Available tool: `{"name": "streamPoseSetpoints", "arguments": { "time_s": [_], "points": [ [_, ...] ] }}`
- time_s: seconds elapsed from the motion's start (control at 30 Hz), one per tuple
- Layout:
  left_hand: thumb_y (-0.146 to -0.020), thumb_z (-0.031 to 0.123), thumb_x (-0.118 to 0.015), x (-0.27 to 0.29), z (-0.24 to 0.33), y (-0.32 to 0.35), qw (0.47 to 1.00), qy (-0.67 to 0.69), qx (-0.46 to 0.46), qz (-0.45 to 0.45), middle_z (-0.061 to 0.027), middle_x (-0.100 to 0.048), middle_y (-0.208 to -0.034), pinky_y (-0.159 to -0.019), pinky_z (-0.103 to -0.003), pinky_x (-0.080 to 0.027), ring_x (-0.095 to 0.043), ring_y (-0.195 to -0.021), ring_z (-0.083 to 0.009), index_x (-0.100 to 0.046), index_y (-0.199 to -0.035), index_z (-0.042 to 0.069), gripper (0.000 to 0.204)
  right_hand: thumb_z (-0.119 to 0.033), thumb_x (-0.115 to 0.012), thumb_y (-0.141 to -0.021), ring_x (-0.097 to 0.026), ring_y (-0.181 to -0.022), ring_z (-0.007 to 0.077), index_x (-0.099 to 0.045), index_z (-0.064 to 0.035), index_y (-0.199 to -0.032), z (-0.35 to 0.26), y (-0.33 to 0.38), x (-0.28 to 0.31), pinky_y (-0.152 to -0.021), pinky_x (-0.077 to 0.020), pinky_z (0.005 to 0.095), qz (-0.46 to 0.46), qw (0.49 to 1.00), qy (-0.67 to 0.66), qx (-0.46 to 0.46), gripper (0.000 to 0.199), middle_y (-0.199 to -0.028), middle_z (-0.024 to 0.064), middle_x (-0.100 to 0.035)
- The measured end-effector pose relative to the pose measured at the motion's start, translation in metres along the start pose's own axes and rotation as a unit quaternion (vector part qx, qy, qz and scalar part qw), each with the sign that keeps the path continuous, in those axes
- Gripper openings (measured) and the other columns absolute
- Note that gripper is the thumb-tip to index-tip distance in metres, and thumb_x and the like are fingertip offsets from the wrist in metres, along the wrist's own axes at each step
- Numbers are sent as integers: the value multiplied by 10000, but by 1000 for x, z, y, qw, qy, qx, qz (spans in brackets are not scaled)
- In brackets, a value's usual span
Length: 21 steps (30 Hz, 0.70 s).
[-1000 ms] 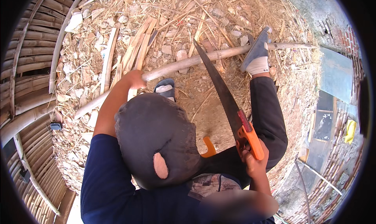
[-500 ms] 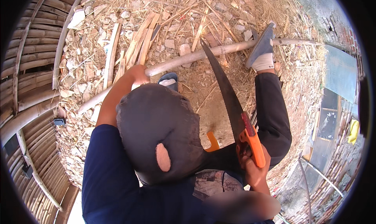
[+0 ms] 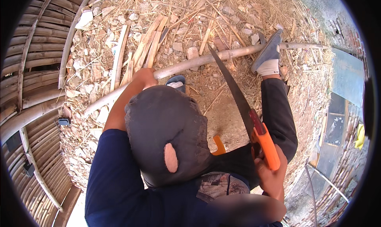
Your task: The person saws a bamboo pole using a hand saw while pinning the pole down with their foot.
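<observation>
My left hand [image 3: 146, 77] is closed around a long bamboo pole [image 3: 192, 63] that lies slanted across the ground. In my right hand [image 3: 273, 171] is the orange handle of a handsaw [image 3: 236, 90], its long dark blade slanting up and to the left. The blade's tip appears over or near the middle of the pole; whether it touches cannot be told. My shoe [image 3: 268, 52] rests across the pole at the right. My bent knee [image 3: 166, 135], in dark torn cloth, hides part of the ground below the pole.
Split wood strips [image 3: 151, 42], stones and straw litter the ground beyond the pole. A bamboo slat wall [image 3: 41, 48] stands at the left. Grey-blue panels [image 3: 348, 74] and a yellow cloth [image 3: 359, 136] are along the right. A curved orange piece [image 3: 218, 146] sits beside my knee.
The saw and my right hand have shifted slightly right and down in the picture. The whole view has also moved a little. My left hand keeps its hold on the pole.
</observation>
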<state>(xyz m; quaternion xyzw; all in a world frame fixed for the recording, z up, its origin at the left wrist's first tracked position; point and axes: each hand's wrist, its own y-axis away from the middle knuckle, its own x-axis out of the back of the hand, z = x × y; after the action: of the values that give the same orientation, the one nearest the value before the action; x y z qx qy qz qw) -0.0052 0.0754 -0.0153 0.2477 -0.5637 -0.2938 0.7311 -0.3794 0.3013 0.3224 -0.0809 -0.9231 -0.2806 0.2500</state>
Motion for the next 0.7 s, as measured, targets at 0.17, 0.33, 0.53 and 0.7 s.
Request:
{"name": "streamPoseSetpoints", "arguments": {
  "time_s": [0.17,0.33,0.53,0.7],
  "points": [
    [-827,358,-735,-28,2,20,975,-10,-52,214,-136,-695,-1194,-978,-476,-537,-680,-1146,-341,-665,-1288,120,524,-199,-753,-854,-601,-634,167,-558,0,-917,-33,18,32,-654,-483,306,24,985,-153,74,285,-728,89,-623],
    [-873,400,-756,-39,12,22,964,-57,-27,259,-92,-639,-1184,-975,-477,-524,-660,-1148,-322,-635,-1265,117,498,-126,-730,-848,-594,-622,126,-550,-12,-919,-1,-13,5,-606,-478,259,75,975,-103,181,224,-735,87,-629],
    [-862,402,-765,4,12,11,988,-56,-1,145,-111,-690,-1161,-970,-461,-566,-687,-1127,-302,-675,-1164,92,442,11,-647,-815,-579,-645,89,-608,-7,-911,55,-83,-48,-629,-482,258,32,991,-85,100,106,-761,28,-627],
    [-862,362,-749,10,16,9,991,-43,24,121,-113,-703,-1193,-970,-443,-575,-693,-1143,-294,-685,-1155,90,404,7,-637,-848,-571,-697,76,-604,-8,-919,93,-129,-83,-646,-474,260,2,989,-127,80,79,-785,18,-608]
  ]
}}
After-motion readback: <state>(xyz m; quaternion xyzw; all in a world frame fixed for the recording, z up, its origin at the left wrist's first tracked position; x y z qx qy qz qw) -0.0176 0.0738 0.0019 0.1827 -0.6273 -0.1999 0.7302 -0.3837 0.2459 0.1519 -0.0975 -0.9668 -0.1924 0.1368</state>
